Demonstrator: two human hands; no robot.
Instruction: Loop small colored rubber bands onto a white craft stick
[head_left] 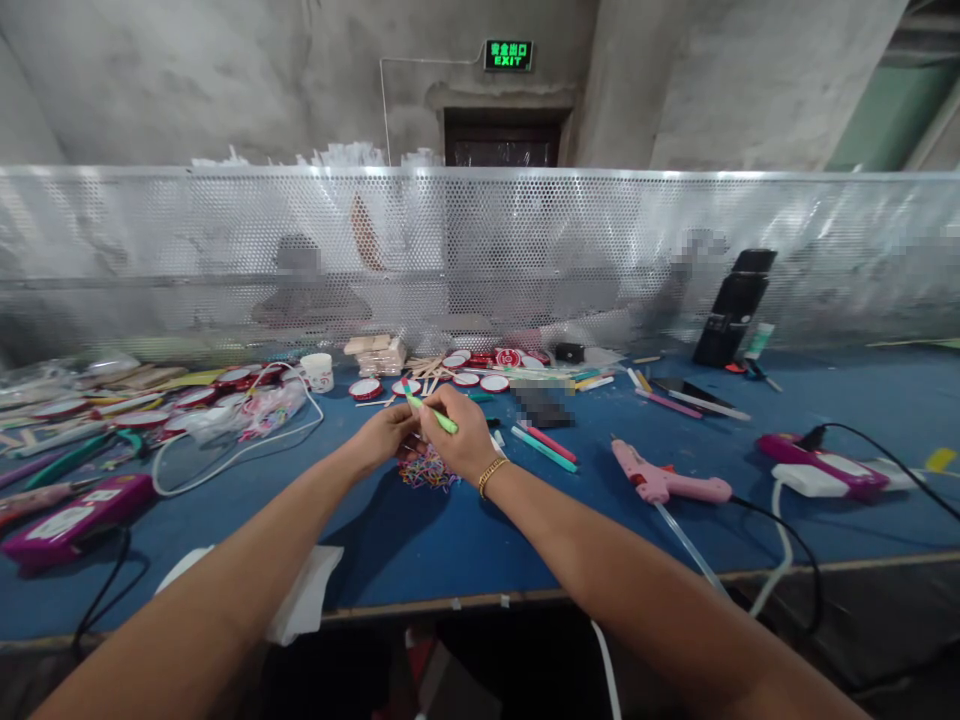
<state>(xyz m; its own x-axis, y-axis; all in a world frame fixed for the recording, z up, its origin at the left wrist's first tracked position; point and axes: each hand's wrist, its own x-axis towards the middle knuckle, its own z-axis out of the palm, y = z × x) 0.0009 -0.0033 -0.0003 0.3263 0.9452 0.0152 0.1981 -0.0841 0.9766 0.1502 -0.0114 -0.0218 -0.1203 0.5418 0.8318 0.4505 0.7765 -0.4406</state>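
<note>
A light green marker pen (444, 420) slants through the fingers of my right hand (459, 432), which is closed around it above the table's middle. Its far end shows small bands of red and teal, too small to make out well. Close against it, my left hand (391, 437) has its fingers curled together beneath the pen. Whatever those fingers pinch is hidden. Under both hands lies a heap of small multicoloured loops (426, 474), like tiny rubber bands, partly covered by the hands.
A pink glue gun (667, 478) lies to the right, its cord trailing off the blue table (480, 560). Teal and red pens (546, 447) rest beside my right hand. Purple power strips (79, 522) sit at either side. Red-rimmed discs (366, 389) and wooden sticks lie behind, before a perforated metal screen (510, 250).
</note>
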